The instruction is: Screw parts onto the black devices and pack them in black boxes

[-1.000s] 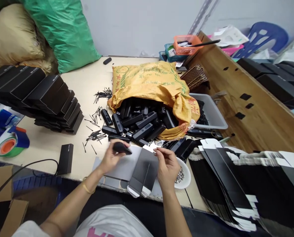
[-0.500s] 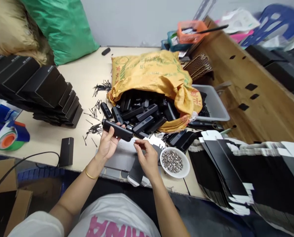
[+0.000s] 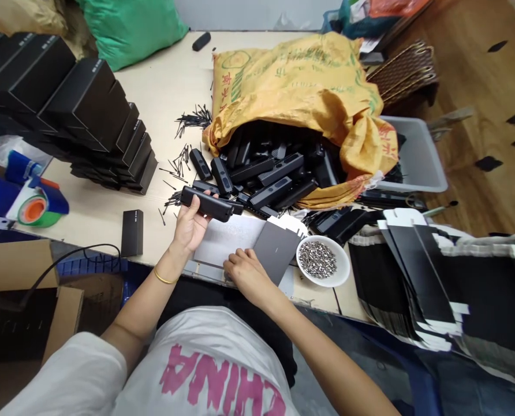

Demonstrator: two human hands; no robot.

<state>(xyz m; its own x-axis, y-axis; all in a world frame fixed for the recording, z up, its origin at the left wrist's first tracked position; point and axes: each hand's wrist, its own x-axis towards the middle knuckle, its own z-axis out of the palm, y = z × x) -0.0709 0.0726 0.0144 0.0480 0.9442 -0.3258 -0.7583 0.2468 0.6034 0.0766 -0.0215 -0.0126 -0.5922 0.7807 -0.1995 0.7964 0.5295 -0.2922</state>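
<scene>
My left hand (image 3: 189, 230) is closed around a black oblong device (image 3: 208, 204), held tilted above the table with the thumb on top. Lower and to the right, my right hand (image 3: 246, 273) rests at the table's front edge with its fingers curled under. What those fingers hold, if anything, is hidden. Beside them lie a grey sheet (image 3: 218, 236) and a flat, unfolded black carton (image 3: 275, 247). A white bowl (image 3: 344, 267) of small metal pieces (image 3: 317, 260) stands right of the carton. Similar black devices (image 3: 270, 190) spill from a yellow woven sack (image 3: 296, 86) behind my hands.
Black boxes (image 3: 84, 110) are stacked at the left, and one small black box (image 3: 131, 232) stands near the front edge. Thin black sticks (image 3: 193, 118) lie scattered left of the sack. Flat cartons (image 3: 413, 271) are piled at the right, near a grey bin (image 3: 426, 156).
My right hand has come down from near the device's end to the table's front edge. The left hand still holds the device. The camera view has tilted down and shifted.
</scene>
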